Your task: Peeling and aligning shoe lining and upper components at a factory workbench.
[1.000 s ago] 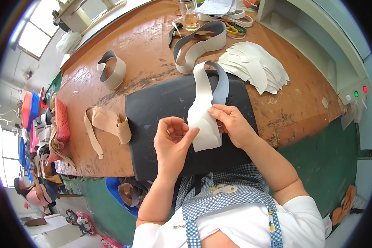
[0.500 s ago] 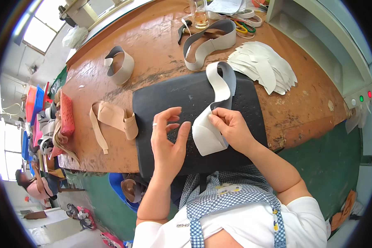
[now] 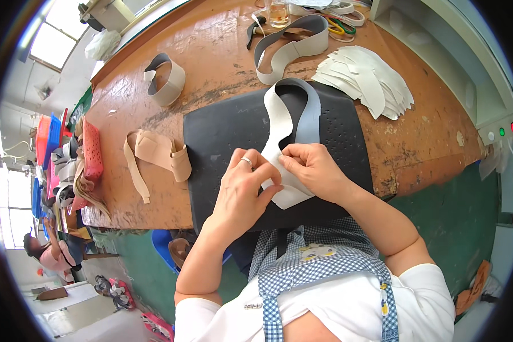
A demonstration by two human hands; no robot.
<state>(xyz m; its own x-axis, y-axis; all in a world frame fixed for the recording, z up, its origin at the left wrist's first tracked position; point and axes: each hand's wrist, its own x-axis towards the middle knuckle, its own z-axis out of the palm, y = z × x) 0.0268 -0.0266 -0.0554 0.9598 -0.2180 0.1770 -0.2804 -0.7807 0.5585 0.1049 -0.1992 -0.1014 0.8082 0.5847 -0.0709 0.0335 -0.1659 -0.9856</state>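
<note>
A white and grey looped shoe upper piece [image 3: 288, 117] lies on a black mat [image 3: 222, 134] on the wooden table. Its near white end is pinched between both hands. My left hand [image 3: 242, 191], with a ring on one finger, presses on the white end from the left. From the right, my right hand [image 3: 313, 171] grips that same end with its fingertips. The loop's far end curves away from me, grey on the right side and white on the left.
A stack of white cut pieces [image 3: 370, 82] lies at the right of the mat. Another grey loop [image 3: 290, 45] and a glass [image 3: 278, 12] stand at the back. A grey band [image 3: 166, 80] and a beige strap piece [image 3: 157, 154] lie left. The table edge [image 3: 142, 219] runs near me.
My left hand, lifted and spread half a second ago, has come down onto the white end beside my right hand. The piece sits a little straighter on the mat.
</note>
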